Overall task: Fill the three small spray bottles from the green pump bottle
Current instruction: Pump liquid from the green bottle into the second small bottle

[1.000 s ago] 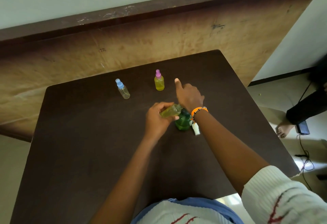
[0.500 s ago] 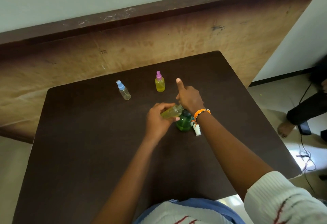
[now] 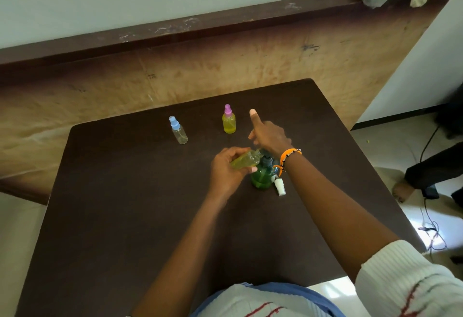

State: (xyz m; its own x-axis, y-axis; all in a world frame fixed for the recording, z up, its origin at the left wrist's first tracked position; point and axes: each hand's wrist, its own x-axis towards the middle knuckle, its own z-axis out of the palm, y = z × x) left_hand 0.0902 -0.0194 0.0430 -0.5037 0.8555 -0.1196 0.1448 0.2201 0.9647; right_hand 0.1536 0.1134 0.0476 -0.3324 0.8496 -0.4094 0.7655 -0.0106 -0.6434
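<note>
On the dark desk (image 3: pixel 125 216), the blue-capped spray bottle (image 3: pixel 178 130) stands at ten o'clock, looking nearly empty. The pink-capped spray bottle (image 3: pixel 229 120), full of yellow liquid, stands at twelve. At centre, the left hand (image 3: pixel 225 169) grips a tilted uncapped spray bottle (image 3: pixel 246 160), its mouth against the green pump bottle (image 3: pixel 261 176). The right hand (image 3: pixel 269 136) presses the pump, fingers curled, thumb raised. A white cap (image 3: pixel 279 186) lies just beside, at three.

Both forearms are bare. A white ribbed sleeve (image 3: pixel 411 281) with red streaks is pushed up above the right elbow. An orange bracelet (image 3: pixel 288 154) and a dark beaded one circle the right wrist. The top is white with blue trim.
</note>
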